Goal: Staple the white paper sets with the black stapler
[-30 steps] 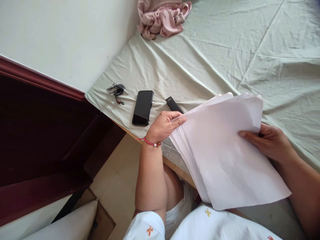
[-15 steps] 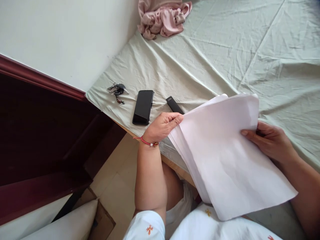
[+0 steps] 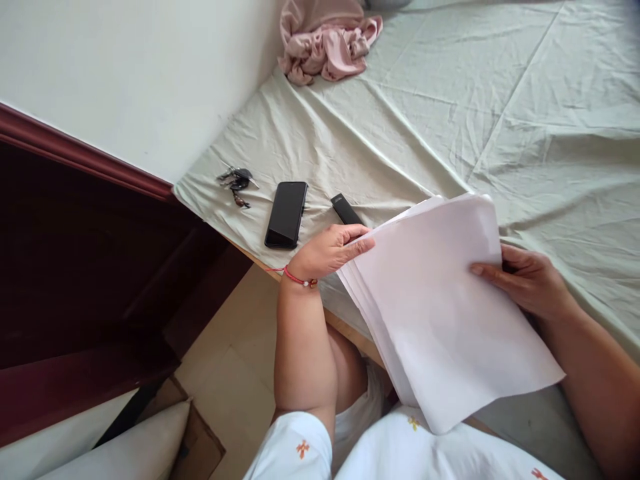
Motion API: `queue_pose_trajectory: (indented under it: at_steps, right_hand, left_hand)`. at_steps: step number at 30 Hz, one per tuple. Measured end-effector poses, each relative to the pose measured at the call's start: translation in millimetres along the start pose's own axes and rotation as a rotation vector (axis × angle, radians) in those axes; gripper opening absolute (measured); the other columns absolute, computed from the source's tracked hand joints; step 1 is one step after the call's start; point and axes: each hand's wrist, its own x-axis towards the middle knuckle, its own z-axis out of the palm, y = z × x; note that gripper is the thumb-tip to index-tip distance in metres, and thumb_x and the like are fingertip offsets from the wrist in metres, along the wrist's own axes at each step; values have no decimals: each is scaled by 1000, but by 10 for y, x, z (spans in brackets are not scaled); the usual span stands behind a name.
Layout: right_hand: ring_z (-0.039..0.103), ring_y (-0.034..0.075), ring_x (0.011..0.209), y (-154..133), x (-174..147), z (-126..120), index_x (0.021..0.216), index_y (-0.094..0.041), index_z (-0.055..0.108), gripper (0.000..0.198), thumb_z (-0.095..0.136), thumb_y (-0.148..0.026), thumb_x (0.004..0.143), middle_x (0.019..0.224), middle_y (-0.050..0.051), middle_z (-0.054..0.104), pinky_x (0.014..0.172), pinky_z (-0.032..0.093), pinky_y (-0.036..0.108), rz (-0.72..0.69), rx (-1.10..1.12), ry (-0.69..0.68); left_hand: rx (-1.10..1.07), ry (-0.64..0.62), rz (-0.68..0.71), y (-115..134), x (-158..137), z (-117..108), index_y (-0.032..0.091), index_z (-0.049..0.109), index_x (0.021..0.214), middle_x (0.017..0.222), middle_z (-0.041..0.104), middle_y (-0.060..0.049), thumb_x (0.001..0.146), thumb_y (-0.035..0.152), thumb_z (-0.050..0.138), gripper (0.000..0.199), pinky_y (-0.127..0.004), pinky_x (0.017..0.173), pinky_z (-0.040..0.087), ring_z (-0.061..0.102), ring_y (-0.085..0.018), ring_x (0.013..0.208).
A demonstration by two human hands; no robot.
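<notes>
head view: the stack of white paper (image 3: 445,307) spans between both hands, its long axis running from up by the fingers down toward the person's lap. the left hand (image 3: 327,252) pinches the stack's upper left corner, thumb on top, fingers curled under. the right hand (image 3: 530,283) grips the opposite edge, thumb pressed on the top sheet; both are equally close. beyond the left fingers lie a black phone (image 3: 287,215), a black stick (image 3: 347,209) and keys (image 3: 236,181) on the pale green bedsheet (image 3: 500,100), by a white wall.
</notes>
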Motion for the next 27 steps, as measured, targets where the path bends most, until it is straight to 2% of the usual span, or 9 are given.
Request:
queue_pose_trajectory:
  at_steps: [2, 4, 6, 10, 13, 16, 19, 23, 27]
  right_hand:
    - [63, 14, 64, -13, 8, 4, 94, -24, 79, 33, 92, -44, 71, 81, -1, 71, 52, 55, 22, -15, -1, -14]
    - [62, 13, 64, -30, 12, 8, 96, -25, 78, 33, 92, -43, 72, 81, -2, 70, 51, 54, 20, -56, -4, -15]
    - [63, 14, 65, -41, 14, -1, 100, -25, 77, 36, 92, -43, 72, 81, -2, 69, 50, 53, 19, -85, 15, -29]
    - [70, 17, 71, -26, 21, -53, 118, -28, 75, 54, 93, -43, 69, 91, 0, 75, 54, 57, 22, -52, 130, -71]
    - [73, 19, 77, -5, 45, -81, 128, -29, 71, 65, 93, -43, 68, 103, 3, 77, 54, 57, 22, -44, 241, -43]
    - [75, 20, 85, 0, 83, -68, 124, -30, 72, 63, 94, -40, 66, 106, 3, 78, 64, 61, 25, -73, 385, 62]
    - [76, 22, 88, -15, 105, -26, 110, -28, 75, 48, 93, -40, 67, 98, 2, 79, 78, 64, 33, -143, 453, 112]
    - [77, 27, 103, -48, 69, 55, 102, -27, 75, 42, 94, -36, 66, 106, 5, 81, 94, 64, 45, -146, 465, 97]
    - [75, 28, 111, -64, 13, 114, 97, -27, 77, 46, 98, -23, 56, 109, 3, 82, 99, 62, 47, -163, 503, 318]
  left_hand:
    - [58, -67, -20, 21, 16, -6, 16, 78, 88, 79, 68, -1, 85, 59, 76, 43, -22, 66, 44, 59, -15, 75]
    - [34, -42, -27, 24, 14, -9, 15, 75, 81, 71, 62, 1, 85, 58, 76, 44, -22, 59, 38, 52, -12, 66]
    - [-42, 11, -14, -2, -7, -18, 15, 76, 82, 71, 63, 1, 84, 58, 77, 43, -21, 57, 38, 52, -11, 64]
    - [-180, 247, 29, -143, -51, -74, 16, 77, 82, 75, 68, 0, 77, 52, 86, 38, -21, 58, 43, 57, -12, 65]
    - [-326, 428, 63, -242, -47, -109, 18, 78, 85, 76, 71, 1, 78, 50, 87, 35, -22, 62, 49, 60, -11, 65]
    - [-439, 543, 82, -250, -14, -95, 19, 78, 89, 80, 76, -1, 76, 50, 89, 35, -24, 69, 54, 66, -13, 71]
    - [-479, 619, 120, -194, 21, -39, 20, 77, 92, 87, 80, -3, 72, 52, 91, 41, -28, 79, 59, 73, -18, 86]
    - [-506, 623, 136, -146, 24, 26, 21, 78, 96, 96, 82, -4, 74, 54, 90, 42, -34, 88, 61, 76, -23, 101]
    - [-514, 499, 100, -166, -25, 3, 23, 81, 99, 100, 83, -5, 72, 45, 93, 37, -37, 92, 62, 77, -25, 102]
